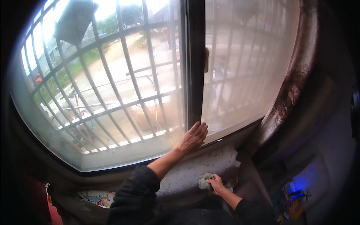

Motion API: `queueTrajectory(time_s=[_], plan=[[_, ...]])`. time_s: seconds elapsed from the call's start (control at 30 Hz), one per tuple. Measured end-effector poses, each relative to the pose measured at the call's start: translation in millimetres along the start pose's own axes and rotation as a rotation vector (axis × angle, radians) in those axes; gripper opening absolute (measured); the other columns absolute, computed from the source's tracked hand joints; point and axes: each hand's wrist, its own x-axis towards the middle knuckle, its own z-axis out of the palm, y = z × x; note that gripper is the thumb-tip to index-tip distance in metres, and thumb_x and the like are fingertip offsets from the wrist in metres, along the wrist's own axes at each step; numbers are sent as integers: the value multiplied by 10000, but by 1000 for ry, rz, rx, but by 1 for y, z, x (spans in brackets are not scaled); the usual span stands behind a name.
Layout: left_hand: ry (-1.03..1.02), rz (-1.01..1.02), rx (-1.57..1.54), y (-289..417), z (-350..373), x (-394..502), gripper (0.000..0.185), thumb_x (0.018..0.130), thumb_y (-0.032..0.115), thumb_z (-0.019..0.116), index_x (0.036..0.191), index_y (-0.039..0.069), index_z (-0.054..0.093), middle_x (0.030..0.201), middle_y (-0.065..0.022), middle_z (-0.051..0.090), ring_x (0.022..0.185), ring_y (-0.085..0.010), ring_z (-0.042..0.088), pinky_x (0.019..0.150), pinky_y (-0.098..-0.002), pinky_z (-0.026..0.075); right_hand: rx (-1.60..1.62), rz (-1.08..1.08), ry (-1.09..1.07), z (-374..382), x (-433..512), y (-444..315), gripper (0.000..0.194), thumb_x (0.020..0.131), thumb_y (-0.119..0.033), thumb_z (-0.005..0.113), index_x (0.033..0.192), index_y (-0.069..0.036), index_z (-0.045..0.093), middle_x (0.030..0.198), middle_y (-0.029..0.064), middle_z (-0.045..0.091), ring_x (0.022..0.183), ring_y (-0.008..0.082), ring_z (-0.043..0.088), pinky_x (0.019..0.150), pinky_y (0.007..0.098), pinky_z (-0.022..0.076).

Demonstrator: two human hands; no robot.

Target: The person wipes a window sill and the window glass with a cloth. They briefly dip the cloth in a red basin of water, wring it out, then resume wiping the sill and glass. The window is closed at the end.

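My left hand (193,138) reaches up to the foot of the dark vertical window stile (194,70), its fingers laid over the stile and the edge of the right pane; nothing is held in it. Lower down, my right hand (217,184) grips a crumpled grey rag (206,180). The rag is in front of a pale, stained sheet (202,163) below the sill. A clearer glass pane (126,78) lies left of the stile, and a hazy pane (242,70) lies right of it.
Metal security bars (118,92) stand outside the glass. A latch (207,60) sits on the stile. At the right hangs a flower-patterned curtain (292,94). Patterned fabric (98,197) lies at lower left, and a blue light (296,185) glows among items at lower right.
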Motion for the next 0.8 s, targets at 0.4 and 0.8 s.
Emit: queueTrajectory(time_s=[0.4,0.8], plan=[[-215,262,1047,-48,36,-29,419,915,226,469,1289,50,535,1348,-96,537,1351,-263,429,1221,-450,236,-49,-123,-26,-70,8,-28,319,771,-62,719,1075,-16,634,955,50,663,886,148,609,802,310,504],[-445,-442,717,-61,-122,-282,288,802,112,549,1040,-14,653,1029,-197,634,1188,-294,570,1198,-503,257,-118,-91,-203,-65,7,-61,371,766,-28,721,1125,-8,632,997,65,676,926,168,629,846,323,518]])
